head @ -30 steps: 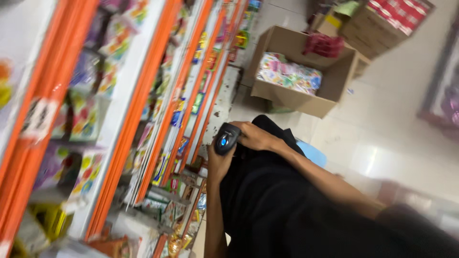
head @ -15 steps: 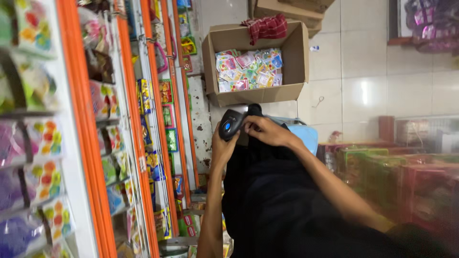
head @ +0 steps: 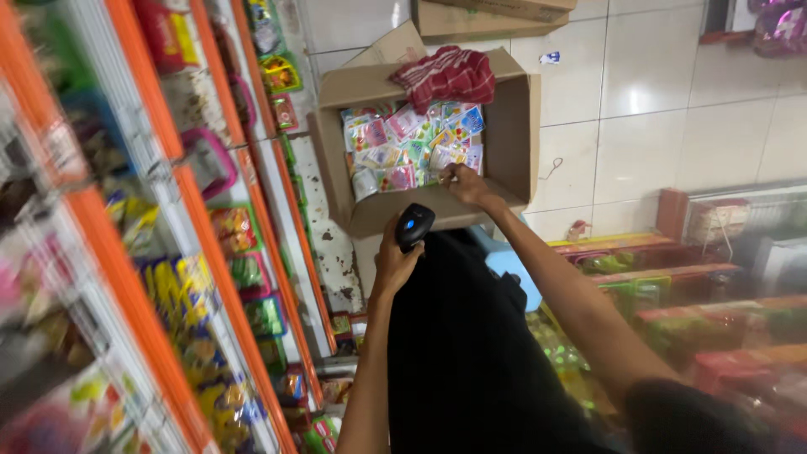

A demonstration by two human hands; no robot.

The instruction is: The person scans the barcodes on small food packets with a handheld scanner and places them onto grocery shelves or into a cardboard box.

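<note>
Right hand (head: 467, 187) has left the scanner (head: 414, 225), now reaching into the box (head: 513, 126), grip pinching a packet (head: 444, 160). Left hand (head: 395, 262) grips the scanner alone.

You see two hands: your left hand (head: 393, 262) and your right hand (head: 465, 185). There is one black scanner (head: 414, 225), one open cardboard box (head: 511, 126), one second box (head: 496, 15) behind it and one red checked cloth (head: 448, 76). The colourful packets (head: 408, 151) inside are too many to count exactly.
</note>
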